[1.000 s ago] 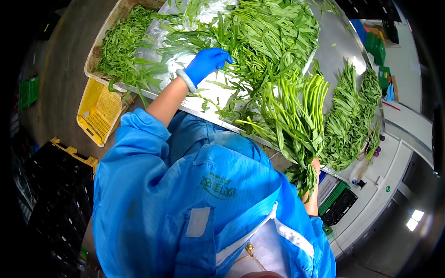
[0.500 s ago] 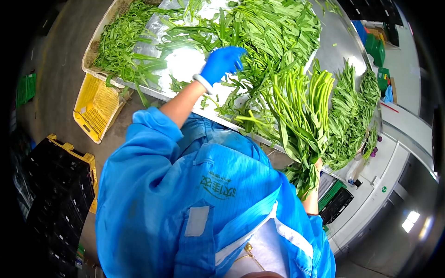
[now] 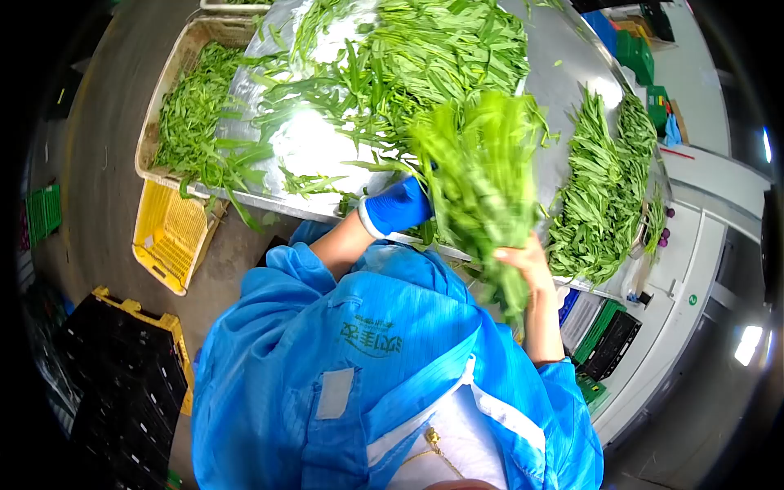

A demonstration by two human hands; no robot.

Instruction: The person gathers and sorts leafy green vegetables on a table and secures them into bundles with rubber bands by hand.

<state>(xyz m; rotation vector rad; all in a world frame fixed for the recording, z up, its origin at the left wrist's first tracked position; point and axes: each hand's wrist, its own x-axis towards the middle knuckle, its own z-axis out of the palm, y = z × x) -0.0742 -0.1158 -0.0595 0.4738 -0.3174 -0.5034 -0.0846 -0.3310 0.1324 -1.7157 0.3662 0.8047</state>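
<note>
My right hand (image 3: 523, 263), bare, is wrapped round the leafy end of a bunch of water spinach (image 3: 482, 171). The bunch stands up from the fist, pale stems uppermost and blurred by motion. Close against its left side is my left hand (image 3: 398, 206), in a blue glove with a white band at the wrist. The bunch hides most of its fingers, so their grip does not show. Beyond both hands a large heap of water spinach (image 3: 449, 49) lies on the metal table (image 3: 549, 90), with loose stalks scattered left of it.
More greens (image 3: 600, 196) lie along the table's right side. A pale crate (image 3: 151, 135) of leaves adjoins the left edge, above a yellow crate (image 3: 175, 237) on the floor. Black crates (image 3: 118, 359) stand lower left. Green and black crates (image 3: 608, 339) sit at right.
My left hand has come down and right from the loose stalks to the bunch's side. The bunch, in my right hand, has moved left and up. The view has shifted slightly.
</note>
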